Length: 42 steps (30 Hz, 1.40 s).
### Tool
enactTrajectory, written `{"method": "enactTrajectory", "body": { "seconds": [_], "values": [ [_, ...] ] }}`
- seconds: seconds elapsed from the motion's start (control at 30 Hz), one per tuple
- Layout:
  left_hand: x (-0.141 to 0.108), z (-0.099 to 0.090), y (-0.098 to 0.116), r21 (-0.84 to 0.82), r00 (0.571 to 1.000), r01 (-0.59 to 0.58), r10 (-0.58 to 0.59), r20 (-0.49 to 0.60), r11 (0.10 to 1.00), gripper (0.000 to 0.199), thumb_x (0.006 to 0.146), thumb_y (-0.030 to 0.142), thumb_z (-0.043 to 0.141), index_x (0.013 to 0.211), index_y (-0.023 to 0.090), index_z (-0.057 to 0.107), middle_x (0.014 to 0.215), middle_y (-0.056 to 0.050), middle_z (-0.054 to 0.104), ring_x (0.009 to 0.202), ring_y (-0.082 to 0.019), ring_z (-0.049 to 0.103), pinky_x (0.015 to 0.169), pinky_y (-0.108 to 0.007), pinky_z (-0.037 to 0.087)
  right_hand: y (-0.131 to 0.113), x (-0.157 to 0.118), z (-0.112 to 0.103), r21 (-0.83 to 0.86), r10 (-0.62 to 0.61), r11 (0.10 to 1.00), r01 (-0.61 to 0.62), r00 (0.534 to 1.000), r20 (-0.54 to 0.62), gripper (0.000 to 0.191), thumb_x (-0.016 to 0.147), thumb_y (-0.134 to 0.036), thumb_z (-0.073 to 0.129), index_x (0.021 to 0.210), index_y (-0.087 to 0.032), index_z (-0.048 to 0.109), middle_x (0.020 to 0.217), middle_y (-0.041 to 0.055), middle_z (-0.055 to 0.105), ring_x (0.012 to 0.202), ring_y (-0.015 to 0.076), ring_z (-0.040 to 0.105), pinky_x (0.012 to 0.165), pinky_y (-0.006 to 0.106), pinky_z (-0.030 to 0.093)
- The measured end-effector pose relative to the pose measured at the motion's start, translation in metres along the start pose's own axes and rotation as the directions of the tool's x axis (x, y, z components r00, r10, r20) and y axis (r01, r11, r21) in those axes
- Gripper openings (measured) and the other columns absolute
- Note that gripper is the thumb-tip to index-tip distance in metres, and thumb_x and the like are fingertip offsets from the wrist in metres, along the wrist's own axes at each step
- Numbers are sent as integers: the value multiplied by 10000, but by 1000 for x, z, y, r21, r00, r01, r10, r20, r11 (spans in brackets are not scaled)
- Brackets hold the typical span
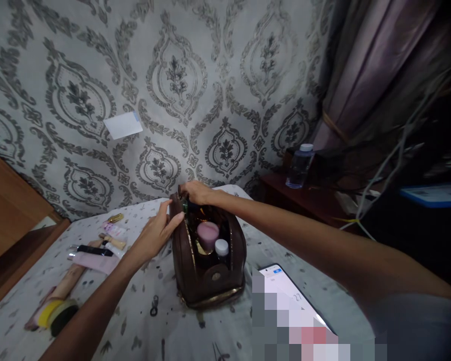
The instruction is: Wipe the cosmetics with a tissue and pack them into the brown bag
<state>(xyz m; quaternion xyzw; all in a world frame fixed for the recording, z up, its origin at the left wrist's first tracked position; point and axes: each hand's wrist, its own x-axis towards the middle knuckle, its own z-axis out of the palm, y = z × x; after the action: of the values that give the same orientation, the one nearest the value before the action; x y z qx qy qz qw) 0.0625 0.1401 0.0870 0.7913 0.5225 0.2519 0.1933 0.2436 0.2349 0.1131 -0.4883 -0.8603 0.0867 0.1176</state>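
On the patterned sheet (135,321) at left: tubes (95,261) in a loose pile. Next, left hand (156,233), thumb and fingers gripping the left wall of the brown bag (181,265). Bag sits mid-sheet, unzipped, long axis running from viewer toward wall, near end facing viewer. Inside: pink jar (208,231), white-capped bottle (221,247). Right hand (198,192) at bag's far end, fingertips partly hidden, can't tell if gripping. Right of bag: phone (289,291), then clear bottle (299,169) on dark red table (278,184).
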Motion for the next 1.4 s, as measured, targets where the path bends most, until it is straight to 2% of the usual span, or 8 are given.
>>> {"method": "enactTrajectory", "body": {
  "seconds": [0.27,0.43,0.67,0.9,1.03,1.1,1.17,1.4],
  "values": [
    [-30,-9,-9,11,998,50,-50,-43,999,645,955,622,325,1432,187,355,653,55,531,672,-206,587,710,-326,441,-7,0,-7,-3,70,998,-70,998,-7,330,837,-44,579,1096,-162,747,1062,70,759,1001,180,681,757,173,460],
    [-79,-2,-37,26,995,84,-83,-54,996,564,973,571,345,1378,188,432,750,19,587,738,-200,600,725,-323,452,-21,-19,-21,20,75,997,-73,988,-135,334,854,-130,596,1164,-128,720,1078,100,746,982,206,668,804,216,467],
    [-164,21,-85,220,985,-150,128,114,964,362,993,400,450,1275,217,585,1211,-105,643,1156,-254,568,999,-424,461,-79,-75,-5,196,-143,952,236,906,-398,308,868,-98,497,1060,-142,734,941,73,746,847,188,672,828,289,495],
    [-198,35,-117,343,966,-252,257,32,905,390,979,222,463,1365,222,515,1371,-114,587,1291,-255,516,1065,-473,450,-142,-125,42,164,-489,828,537,833,-260,233,910,-125,504,976,-145,726,1025,112,723,1002,209,658,905,326,505],
    [-199,39,-130,341,941,-300,336,-51,891,413,962,160,437,1361,227,522,1341,-104,613,1265,-238,543,1041,-443,477,-109,-99,31,181,-141,960,213,928,-346,262,893,-135,527,1065,-152,724,1052,92,743,941,200,686,875,312,512],
    [-199,42,-134,354,927,-318,367,-78,880,417,961,166,433,1362,229,526,1330,-102,623,1252,-238,557,1032,-436,487,-81,-78,18,129,120,989,-76,918,-377,299,876,-100,517,1073,-160,734,1060,88,752,950,210,692,869,300,509],
    [-199,44,-137,368,917,-327,387,-101,871,418,959,179,434,1360,237,535,1309,-95,638,1221,-234,581,1015,-421,502,-55,-57,9,-14,221,972,-236,926,-308,362,893,-74,461,1115,-169,731,1120,98,743,1045,219,677,895,281,491],
    [-195,51,-146,475,869,-347,468,-161,809,452,914,151,462,1345,251,553,1261,-63,675,1146,-208,632,948,-350,546,-21,-5,9,-141,115,982,-130,987,-108,342,890,-115,530,1141,-223,736,1104,69,756,1019,196,684,795,207,467]
  ]
}}
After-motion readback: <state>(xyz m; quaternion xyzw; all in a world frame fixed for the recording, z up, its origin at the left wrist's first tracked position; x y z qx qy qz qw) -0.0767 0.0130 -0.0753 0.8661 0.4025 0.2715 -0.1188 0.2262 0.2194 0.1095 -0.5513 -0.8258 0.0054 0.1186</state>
